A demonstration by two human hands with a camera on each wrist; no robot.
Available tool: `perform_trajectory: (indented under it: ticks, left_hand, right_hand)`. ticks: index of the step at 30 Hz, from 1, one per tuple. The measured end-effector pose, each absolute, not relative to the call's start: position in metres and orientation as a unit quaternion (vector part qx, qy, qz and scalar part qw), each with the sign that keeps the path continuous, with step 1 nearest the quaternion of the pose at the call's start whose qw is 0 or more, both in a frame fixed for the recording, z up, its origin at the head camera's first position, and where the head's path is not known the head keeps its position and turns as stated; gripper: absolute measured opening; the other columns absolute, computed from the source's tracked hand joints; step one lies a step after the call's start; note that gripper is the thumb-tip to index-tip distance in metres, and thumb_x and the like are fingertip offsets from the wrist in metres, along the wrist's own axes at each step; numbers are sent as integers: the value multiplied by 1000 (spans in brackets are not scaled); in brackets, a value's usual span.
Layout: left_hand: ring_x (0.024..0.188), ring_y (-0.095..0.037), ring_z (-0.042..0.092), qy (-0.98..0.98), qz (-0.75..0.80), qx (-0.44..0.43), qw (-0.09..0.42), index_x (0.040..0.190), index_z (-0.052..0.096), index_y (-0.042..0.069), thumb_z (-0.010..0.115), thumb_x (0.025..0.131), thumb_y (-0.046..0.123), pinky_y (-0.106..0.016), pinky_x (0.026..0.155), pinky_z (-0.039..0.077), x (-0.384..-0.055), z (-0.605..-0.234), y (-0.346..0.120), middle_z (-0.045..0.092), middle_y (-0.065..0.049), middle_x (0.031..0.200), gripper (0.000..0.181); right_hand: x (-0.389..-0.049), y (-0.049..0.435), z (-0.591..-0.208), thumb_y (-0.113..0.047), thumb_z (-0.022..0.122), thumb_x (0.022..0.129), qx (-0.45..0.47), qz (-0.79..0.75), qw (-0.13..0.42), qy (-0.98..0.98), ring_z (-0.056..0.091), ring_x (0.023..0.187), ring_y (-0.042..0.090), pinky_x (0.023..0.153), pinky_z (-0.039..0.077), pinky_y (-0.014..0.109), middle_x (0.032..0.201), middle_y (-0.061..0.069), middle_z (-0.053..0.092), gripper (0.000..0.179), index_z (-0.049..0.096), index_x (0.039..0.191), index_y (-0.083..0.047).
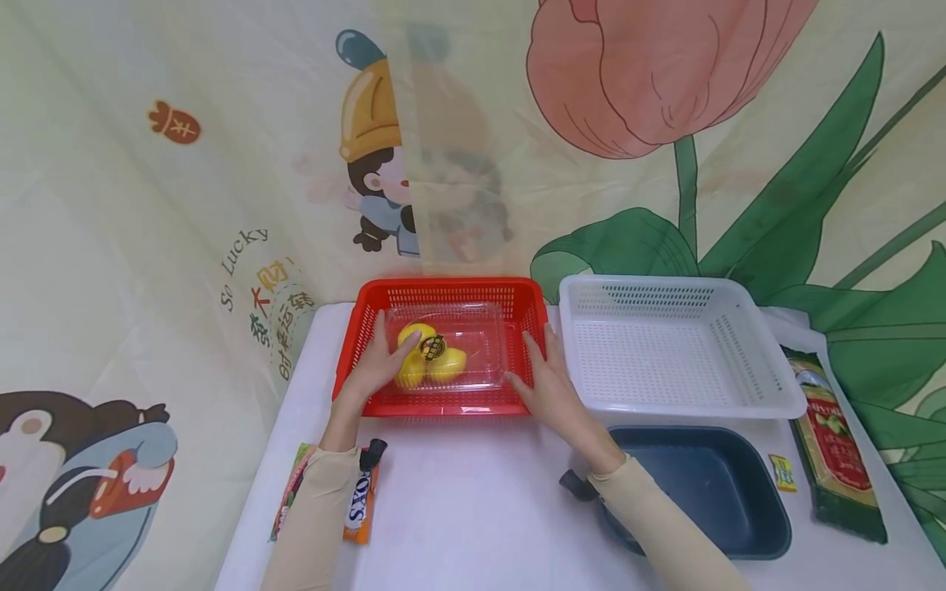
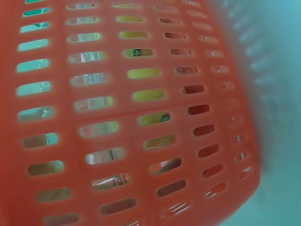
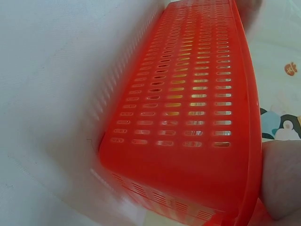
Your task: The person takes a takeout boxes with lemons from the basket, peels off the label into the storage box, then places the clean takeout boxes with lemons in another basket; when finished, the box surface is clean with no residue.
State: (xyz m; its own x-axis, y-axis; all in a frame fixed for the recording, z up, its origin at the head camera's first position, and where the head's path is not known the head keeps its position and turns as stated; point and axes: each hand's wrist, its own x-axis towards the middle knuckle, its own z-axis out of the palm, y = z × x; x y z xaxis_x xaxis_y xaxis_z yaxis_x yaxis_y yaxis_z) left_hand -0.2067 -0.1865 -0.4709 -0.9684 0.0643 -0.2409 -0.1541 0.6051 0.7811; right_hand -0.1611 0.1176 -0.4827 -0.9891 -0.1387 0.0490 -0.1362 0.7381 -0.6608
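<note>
A clear plastic box (image 1: 484, 345) with several yellow, lemon-like fruits (image 1: 447, 367) and a dark round sticker on its lid lies inside a red slotted basket (image 1: 451, 408). My left hand (image 1: 378, 365) is at the box's left end, its thumb over the lid and its fingers extended along the side. At the opposite end is my right hand (image 1: 550, 379), fingers spread over the basket's right rim, thumb tip by the box's edge. Both wrist views show mostly the red basket wall (image 2: 117, 113), with yellow showing through its slots; the fingertips are hidden there.
Right of the red basket stands a white basket (image 1: 650, 353), with a dark blue tub (image 1: 709, 492) in front. Farther right lie a green-and-red packet (image 1: 838, 443) and a small yellow packet (image 1: 782, 474). Colourful packages (image 1: 360, 509) lie partly under the left forearm. A printed curtain (image 1: 458, 123) hangs behind.
</note>
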Motion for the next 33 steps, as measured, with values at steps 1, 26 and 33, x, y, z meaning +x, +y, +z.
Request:
perform_trajectory:
  ticks: [1,26,33]
  left_hand:
    - [154,-45,17,887,444,-25,125,162,-18,17,51,98,63,-67,117,27,-207,-472,-187,5,-18,171,105]
    - [133,-39,44,852,478,-135,169,152,22,0,63,91,62,-57,113,44,-207,-471,-185,42,-25,148,96]
    - [138,-39,38,842,505,-121,147,151,17,2,64,92,60,-56,115,41,-207,-472,-186,37,-25,150,95]
  right_hand:
    - [-161,117,-483,-31,79,87,-74,-353,1,933,10,156,39,100,52,56,171,15,4,93,27,160,-7]
    - [-161,117,-483,-30,79,87,-78,-347,-2,934,10,156,40,102,51,56,170,17,5,92,28,160,-6]
    - [-161,116,-482,-30,78,89,-77,-350,2,934,10,156,40,104,49,57,170,18,6,89,30,159,-5]
